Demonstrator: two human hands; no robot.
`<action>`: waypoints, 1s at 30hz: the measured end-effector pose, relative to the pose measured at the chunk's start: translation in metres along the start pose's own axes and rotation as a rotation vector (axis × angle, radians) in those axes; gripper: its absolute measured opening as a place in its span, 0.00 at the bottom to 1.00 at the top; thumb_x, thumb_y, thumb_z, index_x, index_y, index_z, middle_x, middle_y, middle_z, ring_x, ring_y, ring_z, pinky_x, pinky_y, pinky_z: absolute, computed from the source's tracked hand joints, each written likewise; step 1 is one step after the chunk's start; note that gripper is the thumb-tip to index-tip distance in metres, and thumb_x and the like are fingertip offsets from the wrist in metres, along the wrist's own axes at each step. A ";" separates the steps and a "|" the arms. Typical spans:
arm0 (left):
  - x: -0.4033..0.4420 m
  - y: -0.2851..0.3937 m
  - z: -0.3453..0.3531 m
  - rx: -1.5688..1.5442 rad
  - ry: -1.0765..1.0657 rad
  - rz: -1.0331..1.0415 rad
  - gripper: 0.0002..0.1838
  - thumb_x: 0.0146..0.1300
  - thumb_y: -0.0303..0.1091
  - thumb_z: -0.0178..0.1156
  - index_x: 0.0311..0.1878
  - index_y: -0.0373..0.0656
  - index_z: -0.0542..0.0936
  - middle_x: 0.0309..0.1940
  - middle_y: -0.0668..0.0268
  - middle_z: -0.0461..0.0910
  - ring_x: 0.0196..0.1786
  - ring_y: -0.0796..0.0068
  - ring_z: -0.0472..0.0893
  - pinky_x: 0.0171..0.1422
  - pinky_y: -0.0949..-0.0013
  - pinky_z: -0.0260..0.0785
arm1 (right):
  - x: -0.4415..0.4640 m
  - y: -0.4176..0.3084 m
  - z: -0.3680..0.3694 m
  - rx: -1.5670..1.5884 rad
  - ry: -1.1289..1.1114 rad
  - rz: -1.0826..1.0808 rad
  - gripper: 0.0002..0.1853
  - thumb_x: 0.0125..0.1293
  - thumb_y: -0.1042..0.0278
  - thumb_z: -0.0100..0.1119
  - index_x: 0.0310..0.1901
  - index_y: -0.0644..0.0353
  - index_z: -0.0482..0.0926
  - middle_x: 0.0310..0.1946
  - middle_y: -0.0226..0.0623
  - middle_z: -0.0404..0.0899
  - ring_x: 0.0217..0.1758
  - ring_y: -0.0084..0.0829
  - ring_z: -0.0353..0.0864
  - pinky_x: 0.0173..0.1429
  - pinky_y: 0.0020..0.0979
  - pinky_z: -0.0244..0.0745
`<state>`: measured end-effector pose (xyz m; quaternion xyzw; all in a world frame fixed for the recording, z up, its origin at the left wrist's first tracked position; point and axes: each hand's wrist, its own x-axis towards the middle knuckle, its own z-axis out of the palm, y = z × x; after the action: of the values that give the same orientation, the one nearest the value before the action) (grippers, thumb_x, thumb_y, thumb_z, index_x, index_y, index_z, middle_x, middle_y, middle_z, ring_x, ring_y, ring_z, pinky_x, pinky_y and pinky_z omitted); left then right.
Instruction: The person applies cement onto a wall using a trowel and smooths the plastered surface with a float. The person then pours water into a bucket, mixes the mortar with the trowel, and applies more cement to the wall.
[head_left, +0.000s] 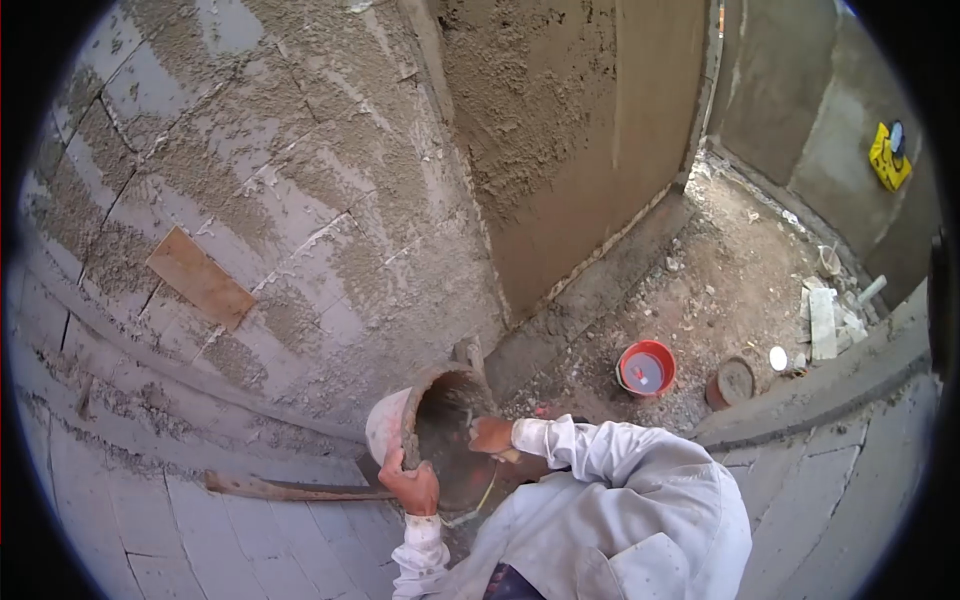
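Note:
A mortar-crusted white bucket (384,424) is tilted on its side, its mouth facing down and to the right. My left hand (412,488) is closed round the lower edge of its rim. At the mouth, my right hand (491,435) is wrapped round the handle of a trowel (509,456); a wooden handle end shows below the fist, and the blade is mostly hidden in the shadow by the bucket. Wet grey mortar (462,478) lies below the mouth, partly covered by my arms. A long wooden handle (290,488) runs leftward from behind my left hand.
A red bucket of water (646,368) stands on the rubble-strewn ground to the right, beside a brown bucket (733,383). A flat brown board (200,278) rests at the block wall (330,200). Broken pieces (823,322) lie at far right, below a yellow bag (888,158).

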<state>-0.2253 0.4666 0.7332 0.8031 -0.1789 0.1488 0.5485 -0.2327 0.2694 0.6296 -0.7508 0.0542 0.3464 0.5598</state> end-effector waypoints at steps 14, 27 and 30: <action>0.030 -0.060 -0.005 -0.406 0.157 -0.379 0.17 0.40 0.09 0.48 0.34 0.36 0.77 0.27 0.70 0.76 0.24 0.83 0.72 0.20 0.76 0.59 | -0.082 -0.017 -0.007 1.558 -0.939 -0.328 0.11 0.64 0.71 0.48 0.47 0.61 0.66 0.26 0.35 0.66 0.12 0.20 0.63 0.09 0.24 0.65; 0.047 -0.049 0.047 -0.346 0.425 -0.478 0.12 0.45 0.11 0.48 0.28 0.40 0.71 0.20 0.71 0.70 0.17 0.81 0.67 0.16 0.72 0.57 | -0.402 -0.220 -0.287 0.304 1.510 -1.648 0.04 0.68 0.77 0.52 0.41 0.63 0.67 0.26 0.38 0.74 0.19 0.25 0.76 0.20 0.28 0.77; 0.044 -0.044 0.054 -0.306 0.470 -0.497 0.11 0.45 0.11 0.49 0.27 0.41 0.70 0.20 0.71 0.70 0.18 0.82 0.67 0.16 0.72 0.56 | -0.413 -0.218 -0.361 0.148 1.973 -1.687 0.05 0.66 0.76 0.53 0.40 0.64 0.68 0.25 0.39 0.76 0.20 0.27 0.77 0.23 0.30 0.78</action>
<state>-0.1637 0.4257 0.6970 0.6748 0.1320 0.1630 0.7075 -0.2758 -0.0945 1.0922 -0.4571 -0.0265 -0.8093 0.3679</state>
